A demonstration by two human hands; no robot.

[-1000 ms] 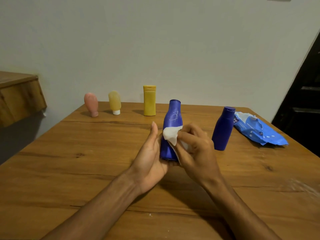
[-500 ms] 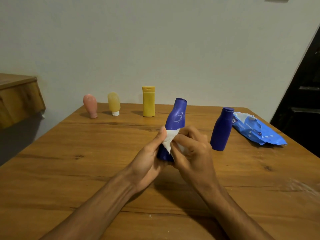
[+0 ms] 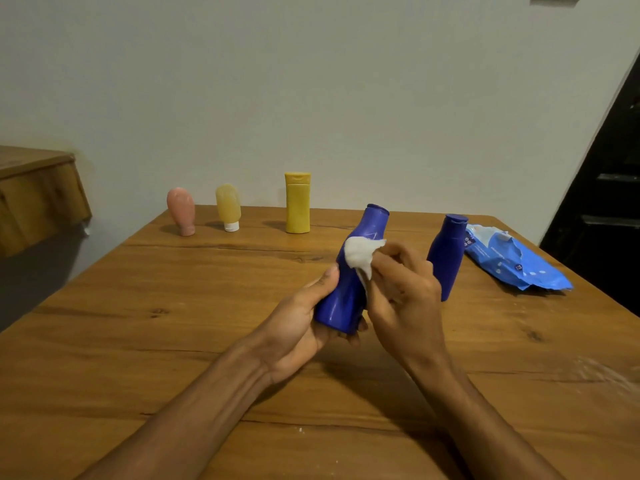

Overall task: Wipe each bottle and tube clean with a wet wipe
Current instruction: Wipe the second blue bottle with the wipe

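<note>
Head view showed two bare forearms reaching forward over the wooden table (image 3: pixel 138 341), meeting at a blue bottle (image 3: pixel 349 278) held clear of the tabletop and tilted, its cap end leaning up and to the right. The left hand (image 3: pixel 301 320) cradled the lower body of that bottle, thumb along its left side and fingers closed around the base. The right hand (image 3: pixel 401 292) pinched a white wet wipe (image 3: pixel 360 252) between its fingers, the wipe pressed against the bottle's upper body just below the neck.

The step in hand looked like the wiping of this one bottle, with the upper half being covered. The next move would likely call for the left hand to turn the bottle so the unwiped sides and the cap meet the wipe, while its grip stays firm enough that the damp plastic does not slip.

Just beyond the right hand stood a second blue bottle (image 3: pixel 446 254), upright, and right beside it lay the blue wipes pack (image 3: pixel 512 261), its flap open. Along the far edge of the table stood a yellow bottle (image 3: pixel 297 202), a yellow tube (image 3: pixel 229 207) on its white cap, and a pink tube (image 3: pixel 181 211), all upright and well apart from the hands. Whether any of these had been cleaned could not be told.
</note>
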